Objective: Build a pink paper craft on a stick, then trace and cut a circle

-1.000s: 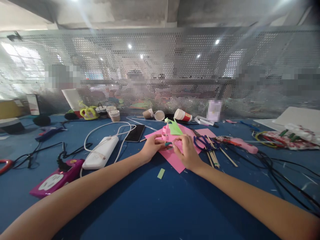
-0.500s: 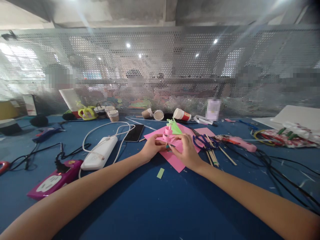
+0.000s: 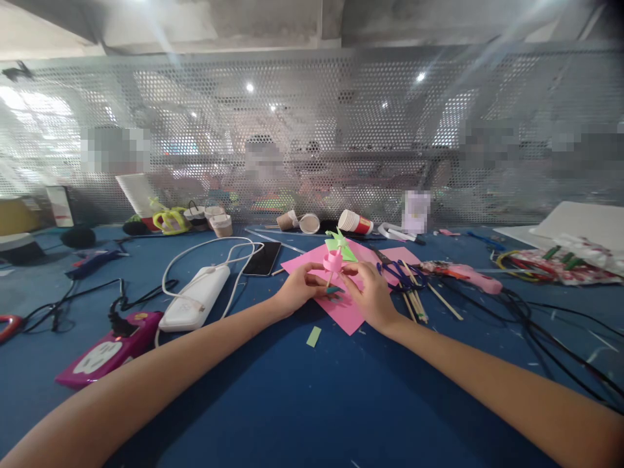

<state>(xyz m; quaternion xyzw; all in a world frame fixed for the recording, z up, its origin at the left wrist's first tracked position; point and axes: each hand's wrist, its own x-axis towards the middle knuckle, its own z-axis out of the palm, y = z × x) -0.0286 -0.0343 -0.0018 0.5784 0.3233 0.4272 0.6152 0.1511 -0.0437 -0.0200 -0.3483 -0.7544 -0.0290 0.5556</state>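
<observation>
Both my hands meet over a pink paper sheet point(image 3: 349, 312) in the middle of the blue table. My left hand point(image 3: 296, 294) pinches the thin wooden stick of a small paper craft point(image 3: 334, 259), a rolled pink piece with green paper leaves on top. My right hand point(image 3: 371, 294) is closed on the same craft from the right, its fingertips at the stick just under the pink roll. The stick stands nearly upright between the two hands.
Blue-handled scissors point(image 3: 400, 275), wooden sticks point(image 3: 418, 304) and a pink glue gun point(image 3: 463, 274) lie right of the sheet. A phone point(image 3: 264, 258), white power bank point(image 3: 195, 296) with cable and purple power strip point(image 3: 110, 347) lie left. Paper cups point(image 3: 355, 223) stand before the perforated metal screen point(image 3: 312, 130). Black cables point(image 3: 550, 325) run at right.
The craft has been raised and turned more upright between my fingers. My hands shifted slightly right; the green leaves now point up above the pink roll.
</observation>
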